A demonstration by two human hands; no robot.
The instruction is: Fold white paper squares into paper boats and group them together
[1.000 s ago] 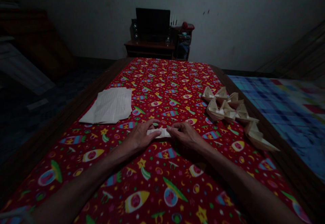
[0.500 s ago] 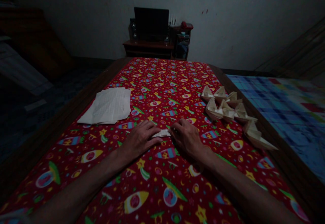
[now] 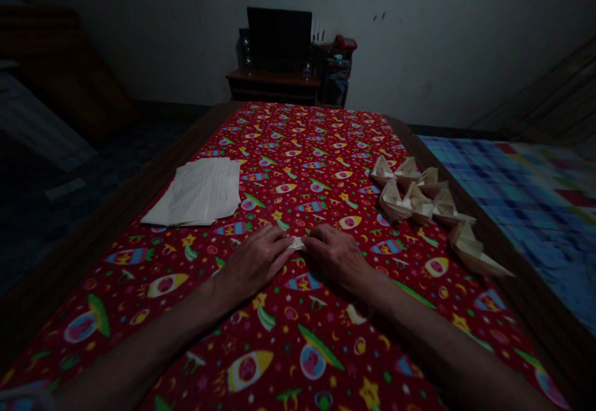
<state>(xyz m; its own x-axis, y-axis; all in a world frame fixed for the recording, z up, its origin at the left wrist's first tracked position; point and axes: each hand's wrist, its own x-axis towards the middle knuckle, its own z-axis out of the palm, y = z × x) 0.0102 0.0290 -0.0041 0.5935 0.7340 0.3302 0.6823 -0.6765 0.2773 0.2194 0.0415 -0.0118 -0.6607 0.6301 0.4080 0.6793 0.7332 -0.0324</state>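
A small folded piece of white paper (image 3: 296, 243) lies on the red patterned tablecloth (image 3: 307, 150), mostly covered by my hands. My left hand (image 3: 254, 262) lies flat on its left part with fingers stretched out and pressing down. My right hand (image 3: 338, 256) rests on its right part, fingers together and pressing on it. Only a small white corner shows between the two hands. The room is dim.
A stack of white written sheets (image 3: 198, 192) lies at the left of the table. Several folded paper boats (image 3: 421, 197) sit in a cluster at the right edge. A dark screen on a wooden stand (image 3: 279, 41) is behind the table. A blue checked cloth (image 3: 512, 194) lies to the right.
Both hands have closed in over the folded paper, so that much less of it shows. The left hand went from a pinch to lying flat on it.
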